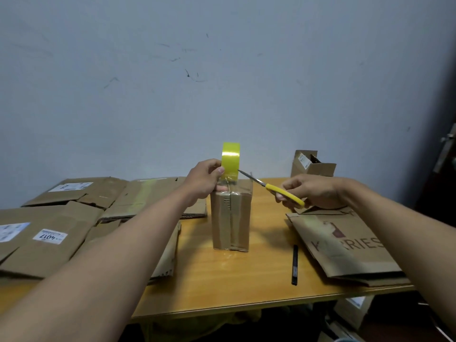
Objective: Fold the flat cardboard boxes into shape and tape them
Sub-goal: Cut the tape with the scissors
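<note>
A small folded cardboard box (230, 219) stands upright in the middle of the wooden table (222, 280), with clear tape running down its front seam. My left hand (203, 180) holds a yellow tape roll (230, 160) just above the box's top, and a strip of tape stretches from the roll down to the box. My right hand (312, 191) grips yellow-handled scissors (276, 190). Their blades point left, with the tips next to the stretched tape under the roll.
Flat cardboard boxes (47, 238) lie stacked across the table's left side. A printed flat box (345, 245) lies at the right, a black pen (294, 265) beside it. A small open box (312, 164) stands at the back right by the wall.
</note>
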